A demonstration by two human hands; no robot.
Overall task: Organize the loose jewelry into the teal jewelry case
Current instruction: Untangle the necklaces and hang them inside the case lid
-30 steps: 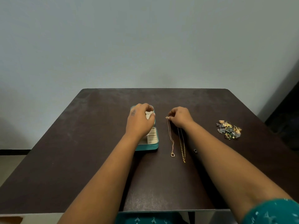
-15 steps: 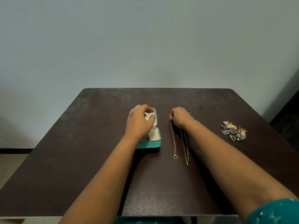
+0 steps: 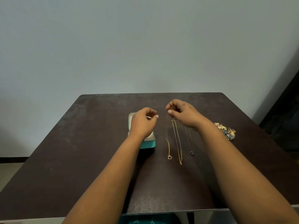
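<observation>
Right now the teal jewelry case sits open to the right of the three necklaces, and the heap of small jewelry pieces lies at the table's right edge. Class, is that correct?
Not quite. The head view shows the teal jewelry case open to the left of the three necklaces, not the right. The heap of small jewelry pieces does lie near the table's right edge.

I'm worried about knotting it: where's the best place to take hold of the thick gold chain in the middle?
Take the gold chain at its far end, by the clasp near the right hand, coming from above with a fingertip pinch. It lies straight on the table, apart from the chains on either side, so lifting that end should let it hang free without tangling.
</observation>
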